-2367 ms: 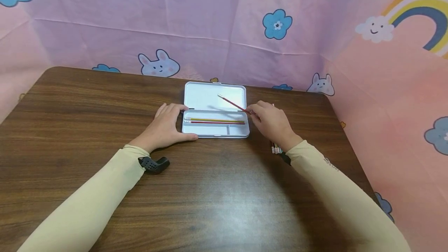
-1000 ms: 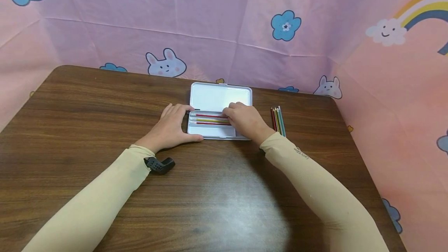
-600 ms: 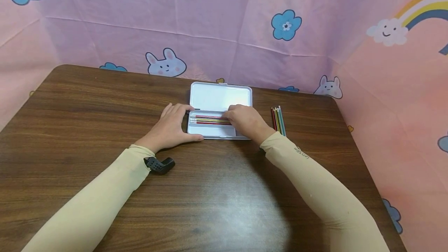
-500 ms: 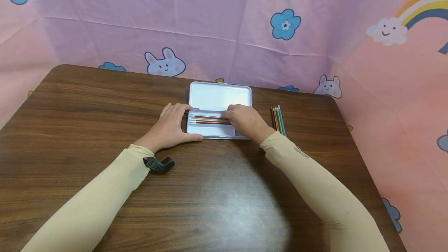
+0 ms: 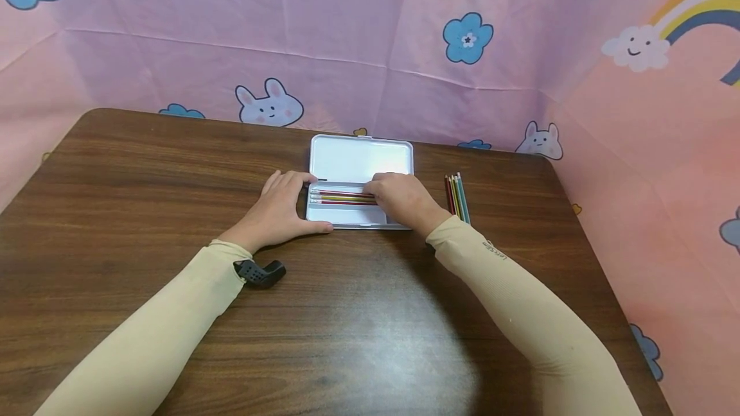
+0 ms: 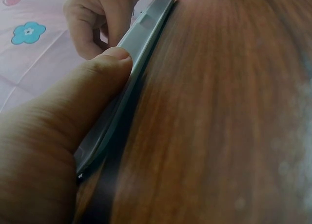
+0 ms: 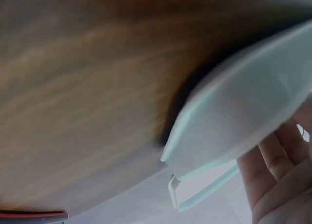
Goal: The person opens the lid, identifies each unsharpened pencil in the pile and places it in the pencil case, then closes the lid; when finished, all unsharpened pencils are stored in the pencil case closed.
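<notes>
A white pencil case lies on the table with its lid raised. My left hand spans its left end, thumb on the front edge and fingers by the hinge side. In the left wrist view that thumb presses on the rim. Inside the long back compartment lie several pencils, red and yellow, with white ends to the left. My right hand reaches over the case's right half and pinches the back red pencil near its right end. The fingertips are hidden in the head view.
Several more pencils lie in a bunch on the table right of the case; the right forearm covers their near ends. A printed cloth hangs behind the table. A divider splits the case's front part.
The right hand has carried a red pencil from above the lid down into the back compartment. That pencil then shifted nearer the others. The left hand has stayed at the case's left end.
</notes>
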A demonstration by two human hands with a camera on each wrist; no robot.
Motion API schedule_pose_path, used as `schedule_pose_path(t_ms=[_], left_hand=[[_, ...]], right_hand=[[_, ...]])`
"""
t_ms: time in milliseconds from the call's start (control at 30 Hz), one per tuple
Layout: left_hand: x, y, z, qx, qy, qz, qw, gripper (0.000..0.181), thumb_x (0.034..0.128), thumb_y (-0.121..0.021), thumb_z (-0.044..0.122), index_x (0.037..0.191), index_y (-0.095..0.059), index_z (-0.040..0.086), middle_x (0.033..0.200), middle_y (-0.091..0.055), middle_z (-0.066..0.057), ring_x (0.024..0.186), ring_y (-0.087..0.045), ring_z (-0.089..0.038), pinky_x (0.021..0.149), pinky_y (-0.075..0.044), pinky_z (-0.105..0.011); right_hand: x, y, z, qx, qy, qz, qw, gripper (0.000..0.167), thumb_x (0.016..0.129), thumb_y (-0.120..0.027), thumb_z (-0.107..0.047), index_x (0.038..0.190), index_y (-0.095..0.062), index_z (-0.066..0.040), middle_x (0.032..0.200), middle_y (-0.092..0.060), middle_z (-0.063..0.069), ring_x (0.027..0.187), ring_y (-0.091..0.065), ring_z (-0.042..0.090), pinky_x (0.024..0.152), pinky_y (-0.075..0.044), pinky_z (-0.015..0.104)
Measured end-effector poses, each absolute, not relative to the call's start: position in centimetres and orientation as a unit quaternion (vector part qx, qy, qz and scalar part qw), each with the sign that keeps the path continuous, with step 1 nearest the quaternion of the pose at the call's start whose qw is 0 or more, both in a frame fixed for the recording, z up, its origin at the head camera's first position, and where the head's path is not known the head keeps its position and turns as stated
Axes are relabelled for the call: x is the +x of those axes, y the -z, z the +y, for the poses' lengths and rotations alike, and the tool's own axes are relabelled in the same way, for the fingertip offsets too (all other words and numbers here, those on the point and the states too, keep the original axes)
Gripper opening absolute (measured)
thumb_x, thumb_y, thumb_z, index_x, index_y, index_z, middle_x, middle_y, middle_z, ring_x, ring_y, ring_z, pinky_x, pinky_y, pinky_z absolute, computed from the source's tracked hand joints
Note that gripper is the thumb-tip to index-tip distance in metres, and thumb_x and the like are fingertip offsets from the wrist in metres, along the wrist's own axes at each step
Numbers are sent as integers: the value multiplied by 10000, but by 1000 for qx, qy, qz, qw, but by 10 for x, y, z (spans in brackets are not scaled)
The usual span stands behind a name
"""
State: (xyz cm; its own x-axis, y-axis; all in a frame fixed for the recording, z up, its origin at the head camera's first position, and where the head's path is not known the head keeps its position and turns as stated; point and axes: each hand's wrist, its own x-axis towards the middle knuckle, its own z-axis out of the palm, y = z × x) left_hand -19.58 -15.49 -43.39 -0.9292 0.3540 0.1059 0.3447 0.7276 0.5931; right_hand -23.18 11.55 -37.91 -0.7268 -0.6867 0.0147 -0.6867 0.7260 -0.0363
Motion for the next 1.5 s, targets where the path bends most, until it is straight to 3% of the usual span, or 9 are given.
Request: schedule_pose_path(t_ms=[267, 500, 700, 900, 1167, 1333, 1500], left_hand=[[-196, 433, -155, 187, -319, 929, 10, 1064, 731, -798, 739, 1484, -430, 83, 1492, -468, -125, 1391, -400, -312, 1264, -86, -545], [-196, 432, -158, 189, -319, 929, 4, 1054, 731, -806, 729, 1475, -439, 79, 1455, -490, -122, 1332, -426, -304, 1248, -120, -539], [-196, 430, -162, 187, -319, 929, 2, 1030, 739, -828, 687, 1468, -439, 72, 1432, -496, -122, 1316, -426, -300, 1238, -135, -533], [-198, 432, -164, 186, -319, 930, 6, 1034, 743, -814, 703, 1472, -436, 74, 1436, -490, -127, 1351, -413, -312, 1257, -93, -549], [-198, 434, -163, 187, -321, 928, 5, 1032, 743, -819, 696, 1465, -444, 62, 1425, -502, -136, 1349, -423, -324, 1258, -93, -557], [-198, 433, -158, 188, -323, 927, 10, 1043, 741, -813, 707, 1472, -436, 66, 1436, -494, -138, 1354, -421, -329, 1257, -88, -566], [-198, 435, -155, 189, -322, 928, 9, 1047, 738, -811, 714, 1474, -434, 71, 1441, -493, -132, 1362, -419, -324, 1259, -87, -568]], right_hand=[[-229, 377, 117, 369, -18, -929, 5, 277, 1018, -600, -66, 1199, -782, -168, 1077, -749, 5, 951, -681, 139, 834, -591, 349], [-220, 362, 135, 377, -71, -922, 48, 230, 965, -647, -51, 1129, -781, -140, 1030, -728, 5, 880, -669, 154, 701, -582, 360], [-219, 342, 174, 332, -133, -932, 59, 192, 969, -647, -55, 1127, -755, -76, 1046, -707, 37, 872, -648, 172, 734, -568, 364], [-223, 325, 218, 239, -200, -950, 0, 226, 995, -624, -87, 1199, -712, -44, 1141, -710, 89, 993, -666, 237, 874, -566, 426], [-216, 339, 262, 147, -250, -953, -85, 276, 1001, -643, -127, 1254, -669, -18, 1171, -710, 150, 1061, -679, 313, 930, -556, 489], [-210, 352, 278, 108, -234, -954, -156, 345, 1002, -645, -151, 1305, -622, 13, 1180, -691, 194, 1028, -676, 324, 849, -581, 455], [-205, 361, 287, 60, -279, -942, -180, 377, 1002, -652, -138, 1340, -586, 16, 1171, -681, 217, 945, -697, 295, 748, -627, 382]])
